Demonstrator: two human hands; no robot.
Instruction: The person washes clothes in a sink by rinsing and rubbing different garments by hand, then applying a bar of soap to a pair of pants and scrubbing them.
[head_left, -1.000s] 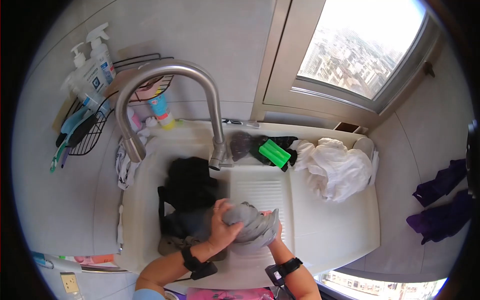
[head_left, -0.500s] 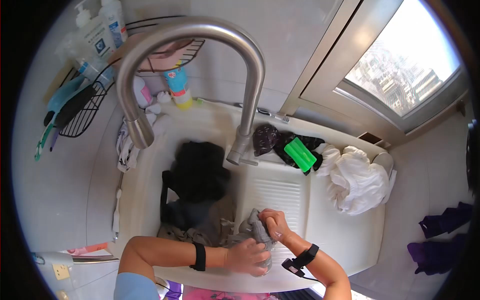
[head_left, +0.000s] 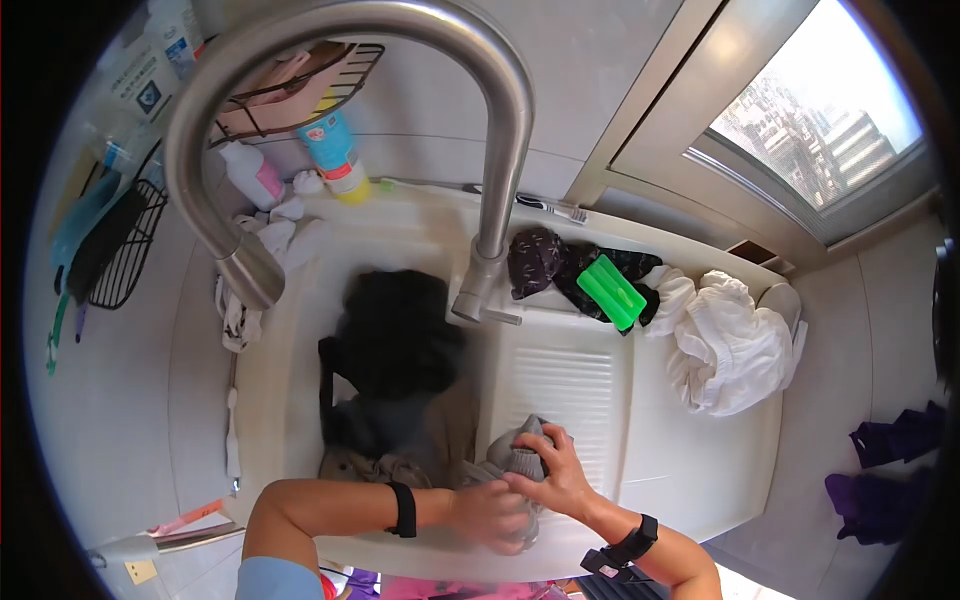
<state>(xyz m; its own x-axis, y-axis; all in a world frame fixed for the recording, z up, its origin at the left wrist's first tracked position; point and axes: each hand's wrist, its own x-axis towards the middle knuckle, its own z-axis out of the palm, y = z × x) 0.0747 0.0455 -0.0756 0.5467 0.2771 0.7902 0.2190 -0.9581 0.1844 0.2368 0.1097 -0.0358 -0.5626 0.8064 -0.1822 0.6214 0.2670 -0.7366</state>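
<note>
A wet grey garment with a ribbed cuff is bunched at the near left corner of the sink's ridged washboard. My right hand grips it by the cuff, thumb on the near side and fingers over the far side. Close beside it, my left hand is closed around the lower part of the same cloth and is smeared by motion. Its fingertips are hard to make out. Left of my hands, black clothing and brownish cloth lie in the basin.
A steel faucet arches over the basin. On the back ledge are dark patterned cloth, a green soap bar or box and white clothing. Bottles, including a blue and yellow one, stand at the back left by a wire rack.
My right hand has shifted its grip on the grey garment, with the fingers now spread over the cuff. My left hand stays on the lower cloth, blurred. The view has shifted slightly.
</note>
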